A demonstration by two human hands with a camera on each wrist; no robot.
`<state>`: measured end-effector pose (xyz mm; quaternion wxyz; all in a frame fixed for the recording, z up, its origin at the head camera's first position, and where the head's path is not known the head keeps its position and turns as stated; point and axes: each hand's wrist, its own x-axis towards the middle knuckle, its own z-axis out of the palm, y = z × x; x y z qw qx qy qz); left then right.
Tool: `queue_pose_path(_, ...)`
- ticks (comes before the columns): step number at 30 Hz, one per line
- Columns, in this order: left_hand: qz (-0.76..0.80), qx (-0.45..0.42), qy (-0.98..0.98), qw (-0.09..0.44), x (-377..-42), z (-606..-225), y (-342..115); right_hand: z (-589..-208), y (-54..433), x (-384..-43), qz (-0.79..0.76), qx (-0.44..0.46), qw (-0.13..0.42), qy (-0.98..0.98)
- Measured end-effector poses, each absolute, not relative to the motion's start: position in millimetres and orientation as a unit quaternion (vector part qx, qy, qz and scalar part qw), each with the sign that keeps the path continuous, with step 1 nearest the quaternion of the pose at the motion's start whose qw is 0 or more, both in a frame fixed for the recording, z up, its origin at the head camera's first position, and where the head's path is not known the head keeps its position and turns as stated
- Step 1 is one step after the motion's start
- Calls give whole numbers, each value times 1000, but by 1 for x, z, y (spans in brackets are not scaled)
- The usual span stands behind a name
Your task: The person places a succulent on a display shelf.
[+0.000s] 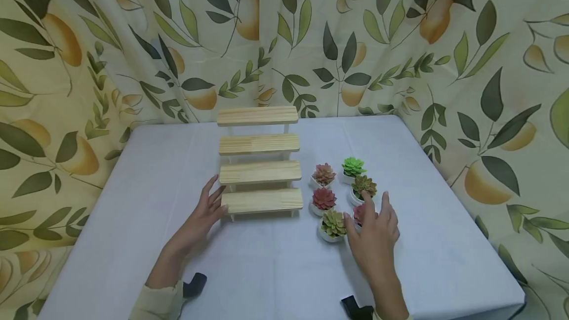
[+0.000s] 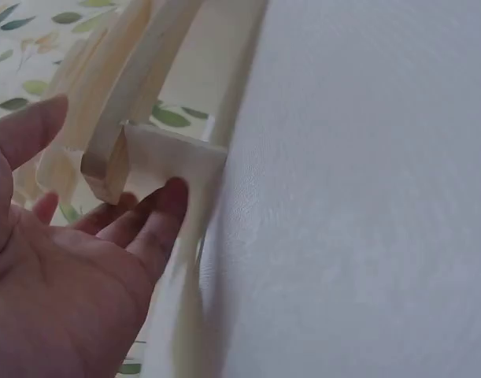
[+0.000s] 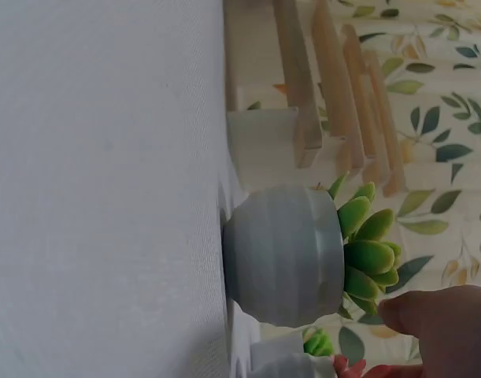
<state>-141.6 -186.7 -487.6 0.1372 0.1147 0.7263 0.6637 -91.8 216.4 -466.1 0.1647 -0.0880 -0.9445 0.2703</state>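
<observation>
In the head view, a tiered stand with several pale wooden shelves (image 1: 261, 200) stands left of the table's middle. My left hand (image 1: 202, 216) is at its left end, with relaxed fingers beside the lowest shelf; in the left wrist view, its fingertips lie at the white side support (image 2: 173, 153). My right hand (image 1: 373, 233) reaches over the potted succulents with spread fingers. A dark pink succulent (image 1: 359, 213) shows partly between its thumb and index finger. The thumb tip is right beside a yellow-green succulent (image 1: 333, 223) in a white ribbed pot (image 3: 283, 256). A brownish-green succulent (image 1: 363, 186) is near the index fingertip.
Behind these are a bright green succulent (image 1: 353, 166), a dusty pink one (image 1: 323, 174) and a red one (image 1: 324, 198), all in white pots. A white cloth (image 1: 275, 270) covers the table. A leaf-and-fruit patterned curtain (image 1: 329, 23) hangs behind and at the sides.
</observation>
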Motion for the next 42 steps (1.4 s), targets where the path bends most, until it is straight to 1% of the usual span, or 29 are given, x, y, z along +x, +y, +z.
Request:
queue_pose_path(2, 683, 119, 705, 148, -141, -494, -189, -467, 218, -89, 286, -99, 145, -942)
queue_pose_path(5, 698, 127, 688, 153, -140, -501, -191, -469, 220, -85, 312, -99, 131, -936)
queue_pose_path(14, 674, 99, 720, 132, -137, -510, -192, -475, 222, -76, 315, -79, 110, -939)
queue_pose_path(17, 673, 86, 726, 116, -138, -511, -191, -479, 223, -75, 316, -76, 102, -940)
queue_pose_path(22, 681, 73, 722, 98, -140, -513, -188, -482, 227, -76, 322, -90, 87, -938)
queue_pose_path(27, 690, 63, 713, 106, -141, -515, -184, -482, 230, -77, 330, -103, 79, -935)
queue_pose_path(34, 697, 66, 705, 114, -145, -513, -183, -481, 235, -81, 342, -92, 79, -932)
queue_pose_path(38, 696, 71, 706, 112, -148, -513, -184, -479, 234, -87, 362, -113, 71, -923)
queue_pose_path(42, 696, 67, 706, 110, -148, -513, -186, -480, 232, -91, 377, -126, 78, -914)
